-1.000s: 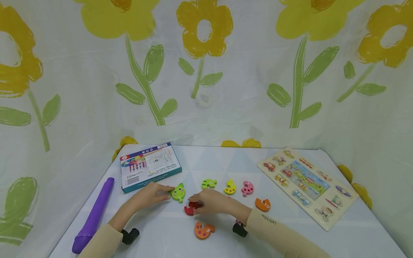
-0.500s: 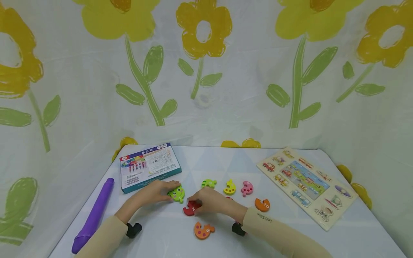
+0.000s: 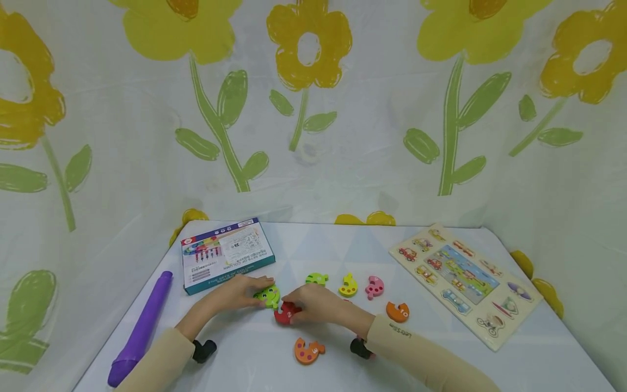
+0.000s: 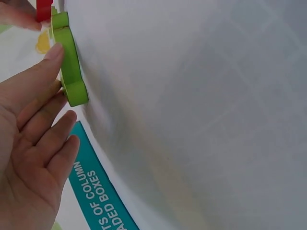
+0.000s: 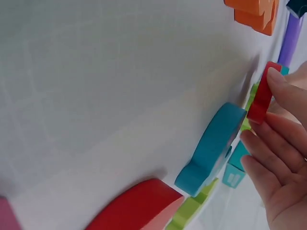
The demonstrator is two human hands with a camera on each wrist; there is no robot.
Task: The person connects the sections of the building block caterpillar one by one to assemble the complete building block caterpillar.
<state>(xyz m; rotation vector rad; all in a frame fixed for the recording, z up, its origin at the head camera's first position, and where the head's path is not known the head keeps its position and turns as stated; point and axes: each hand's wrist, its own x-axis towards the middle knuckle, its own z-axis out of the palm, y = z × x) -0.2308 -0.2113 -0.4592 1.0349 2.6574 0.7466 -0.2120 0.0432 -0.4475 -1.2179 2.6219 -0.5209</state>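
Observation:
My left hand (image 3: 237,294) pinches a green puzzle piece (image 3: 268,296) with a smiling animal face, thumb on its near edge. In the left wrist view the piece's green side (image 4: 72,64) shows by the thumb, the lower fingers loosely bent. My right hand (image 3: 315,306) grips a red curved puzzle piece (image 3: 285,313) marked with a 2 between thumb and fingers. The red piece's upper left edge is right at the green piece's lower edge. In the right wrist view the red piece (image 5: 261,96) stands close over the table, a blue piece (image 5: 213,148) beside the fingers.
An orange piece (image 3: 307,351) lies in front; green (image 3: 317,278), yellow (image 3: 348,285), pink (image 3: 374,287) and orange (image 3: 398,311) pieces lie behind and right. A box (image 3: 227,256) and purple stick (image 3: 142,329) are left, a picture puzzle board (image 3: 470,288) right.
My right hand has moved slightly left, bringing the red piece up to the green one. My left hand has shifted its fingers over the green piece, which has moved a little left.

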